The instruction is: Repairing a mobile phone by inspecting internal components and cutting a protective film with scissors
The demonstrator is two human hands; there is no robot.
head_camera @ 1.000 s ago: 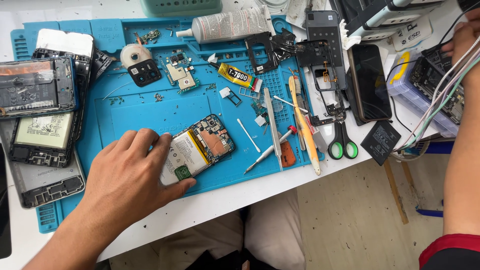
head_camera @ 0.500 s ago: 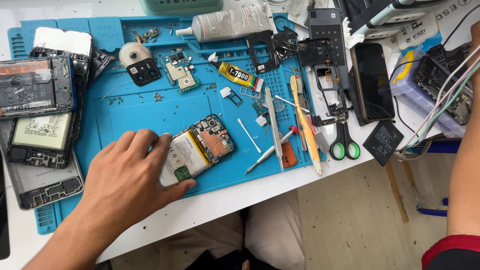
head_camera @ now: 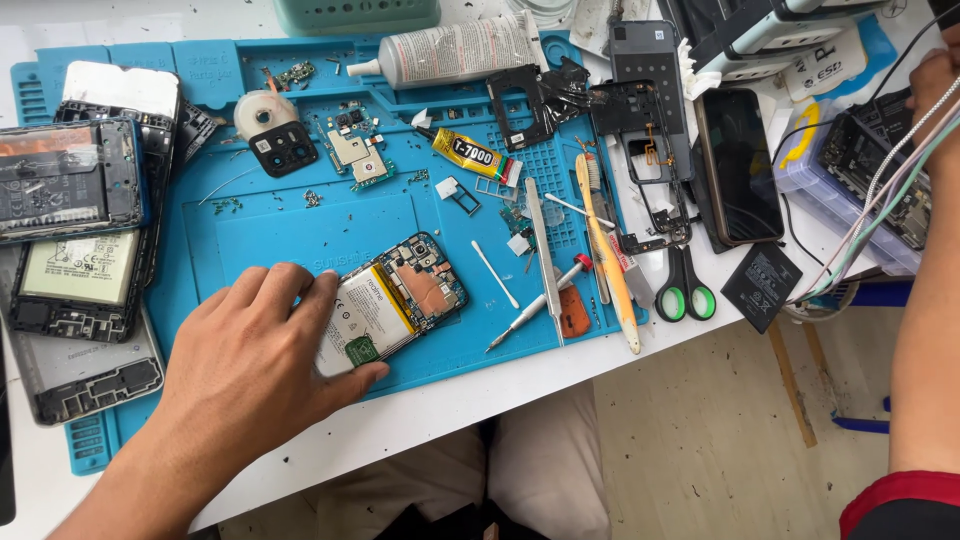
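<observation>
**Left hand pins an opened phone on the blue mat**

The left hand (head_camera: 245, 365) lies flat on the blue mat (head_camera: 300, 230), fingers (head_camera: 262, 290) spread narrow and pressing on the near end of the opened phone (head_camera: 395, 305), thumb tucked against its lower edge. The phone lies back-off near the middle of the mat, tilted, with its pale battery and circuit board showing.

Right of the phone lie a white swab (head_camera: 494, 273), a screwdriver (head_camera: 535, 305) with a red cap and an orange pick (head_camera: 573, 312). Further right of the phone sit metal tweezers (head_camera: 545, 255), a yellow pry tool (head_camera: 605, 260) and green-handled scissors (head_camera: 685, 285), the scissors resting just off the mat on the white surface (head_camera: 480, 395).

Above the phone is a small yellow glue tube (head_camera: 470, 155); above that, a large white tube (head_camera: 450, 50). Left of the phone, at the mat's edge, several stripped phone frames (head_camera: 75, 230) are stacked.

Far right of the phone, a dark phone (head_camera: 738, 165) lies screen up. The right hand (head_camera: 935, 85) reaches to the top corner near a clear box (head_camera: 850, 180) and some wires (head_camera: 880, 210); I cannot tell how its fingers are set
</observation>
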